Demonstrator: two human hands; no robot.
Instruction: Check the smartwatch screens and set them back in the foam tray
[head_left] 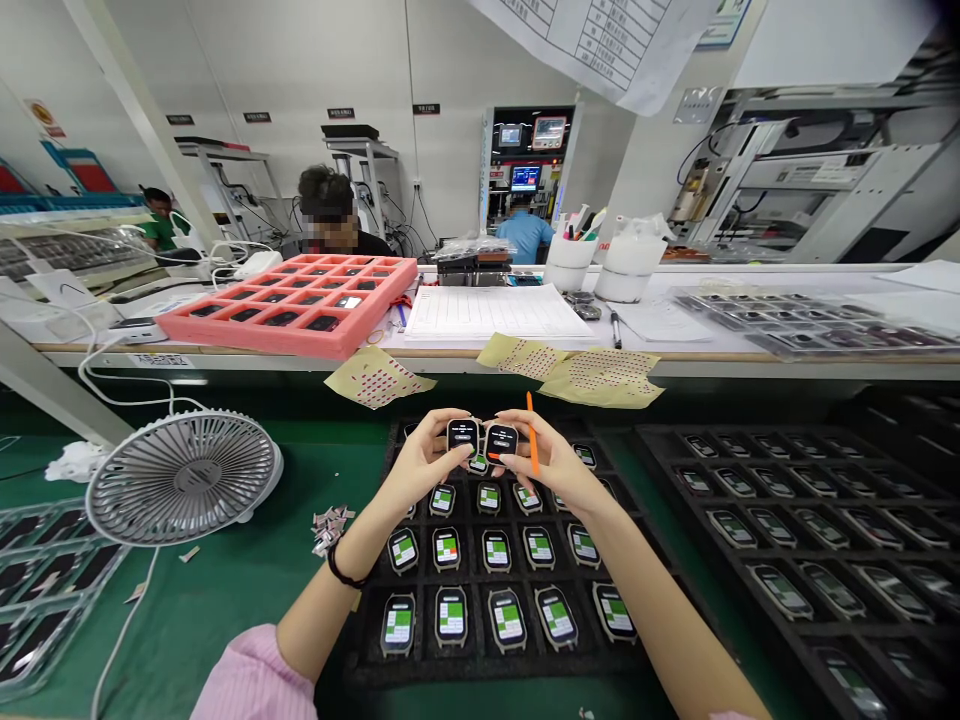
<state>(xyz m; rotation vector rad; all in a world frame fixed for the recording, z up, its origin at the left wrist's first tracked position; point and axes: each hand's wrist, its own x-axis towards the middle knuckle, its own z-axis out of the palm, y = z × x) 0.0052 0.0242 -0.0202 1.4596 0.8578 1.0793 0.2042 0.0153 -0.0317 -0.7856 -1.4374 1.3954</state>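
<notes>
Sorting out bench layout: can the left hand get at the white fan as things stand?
Likely yes: nothing tall shows between the left hand and the white fan. That hand holds a watch, though, so it may need freeing first.

The fingers of the left hand are holding a watch, the right hand is holding a second watch and an orange stick, a black tray of lit watches is lying below, and a pale fan is standing on the green tabletop
</notes>
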